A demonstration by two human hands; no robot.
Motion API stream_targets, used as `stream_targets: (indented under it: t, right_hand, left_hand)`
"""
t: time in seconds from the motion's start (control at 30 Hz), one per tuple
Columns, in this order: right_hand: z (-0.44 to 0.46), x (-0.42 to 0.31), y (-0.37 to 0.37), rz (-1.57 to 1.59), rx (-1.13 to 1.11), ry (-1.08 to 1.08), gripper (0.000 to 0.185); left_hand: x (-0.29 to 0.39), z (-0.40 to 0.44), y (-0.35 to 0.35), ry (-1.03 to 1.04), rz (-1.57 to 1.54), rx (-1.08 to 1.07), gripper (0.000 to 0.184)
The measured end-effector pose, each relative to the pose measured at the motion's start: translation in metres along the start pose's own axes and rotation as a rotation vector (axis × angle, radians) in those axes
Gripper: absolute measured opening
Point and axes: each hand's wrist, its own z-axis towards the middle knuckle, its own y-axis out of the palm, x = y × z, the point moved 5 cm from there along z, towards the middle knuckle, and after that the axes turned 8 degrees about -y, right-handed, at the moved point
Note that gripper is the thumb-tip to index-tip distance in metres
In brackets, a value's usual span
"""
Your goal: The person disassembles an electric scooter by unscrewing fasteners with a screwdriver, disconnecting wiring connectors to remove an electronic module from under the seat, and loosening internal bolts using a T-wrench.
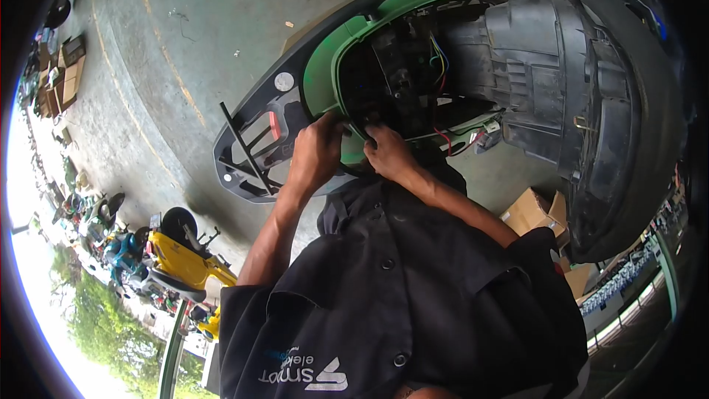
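Note:
A scooter with a green body panel (320,66) stands in front of me, its under-seat opening exposed. At the near rim of that panel, my left hand (319,149) is closed, its fingers curled over the edge. My right hand (388,152) is close beside it, fingers bent and pressed together at the inside of the rim. Whatever those right fingertips hold, if anything, is hidden in shadow. Inside the opening are dark parts and loose coloured wires (442,74). A black storage bucket (528,66) is tipped to the right, attached to the raised seat (639,118).
The black rear rack (251,149) with a red reflector (275,125) juts out on the left. A cardboard box (533,210) lies at right. Yellow scooter (181,258) and other vehicles stand at lower left. More boxes (65,81) are stacked far left on the concrete floor (185,37).

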Motion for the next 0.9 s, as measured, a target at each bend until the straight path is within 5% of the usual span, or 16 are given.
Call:
stream_targets:
  t: [0.43,0.5,0.9]
  right_hand:
    - [0.020,-0.021,-0.010,-0.329,-0.226,-0.097,0.018]
    - [0.015,-0.026,-0.017,-0.361,-0.222,-0.087,0.019]
    - [0.017,-0.008,-0.027,-0.596,-0.291,-0.286,0.019]
  left_hand:
    - [-0.016,-0.065,-0.027,-0.106,-0.305,0.187,0.024]
    - [-0.025,-0.074,-0.030,-0.242,-0.366,0.180,0.024]
    - [-0.035,-0.097,-0.031,-0.170,-0.463,0.303,0.023]
